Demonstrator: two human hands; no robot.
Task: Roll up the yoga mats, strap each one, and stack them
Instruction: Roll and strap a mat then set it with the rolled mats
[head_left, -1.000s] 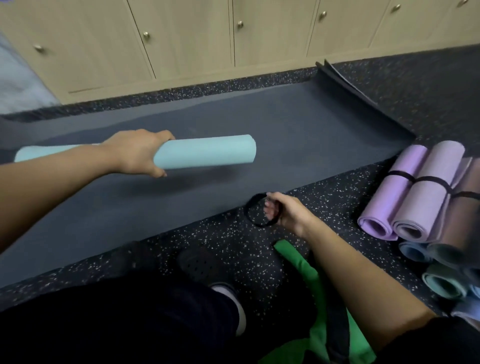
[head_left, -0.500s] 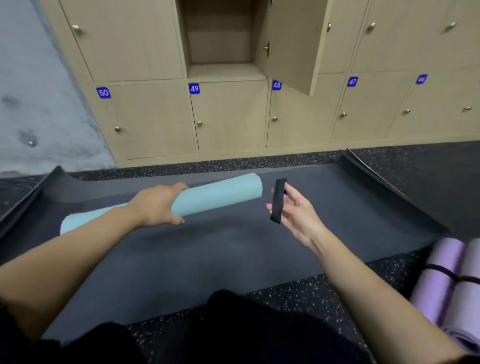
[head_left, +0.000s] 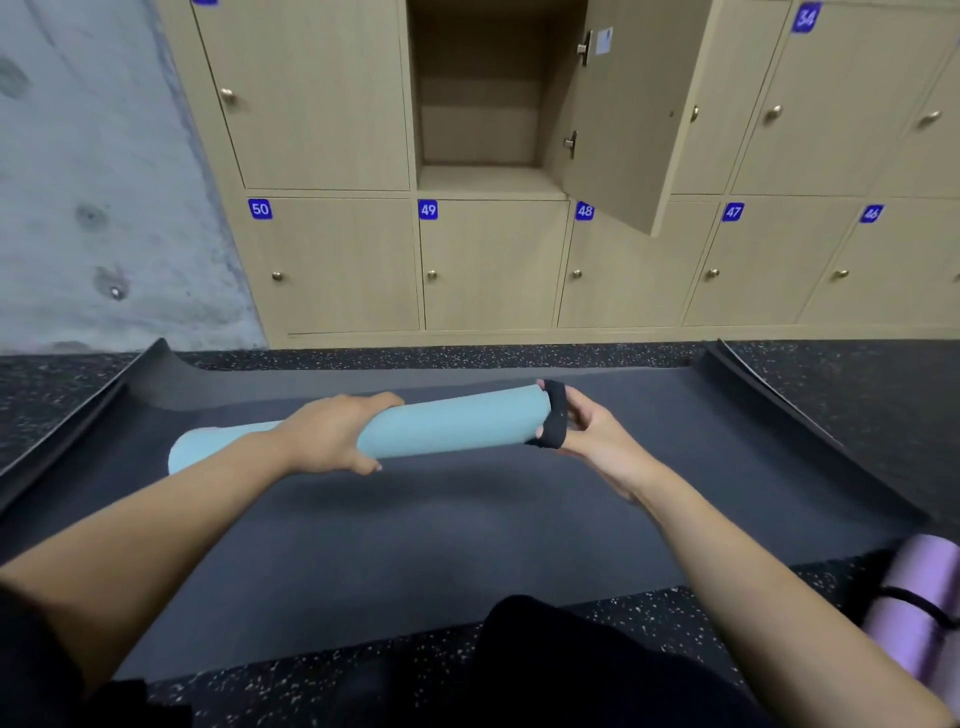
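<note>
right hand (head_left: 592, 441) moved black strap (head_left: 556, 420) onto teal rolled mat (head_left: 452, 426) end, pinching it, left hand (head_left: 332, 436) grip holding mat

A light blue mat (head_left: 452, 428), rolled into a tight tube, is gripped around its middle by the left hand (head_left: 332, 434) and held roughly level, with its right end met by the right hand (head_left: 597, 441). A black strap (head_left: 556, 421) is stretched as a loop over that hand's fingers, right at the roll's end; whether the roll is already encircled cannot be told. A dark grey mat (head_left: 415, 519) is spread flat beneath both hands, its short ends curled upward. A purple mat (head_left: 919, 608), rolled and bound with a black band (head_left: 914, 603), is seen well below and right of the right hand.
</note>
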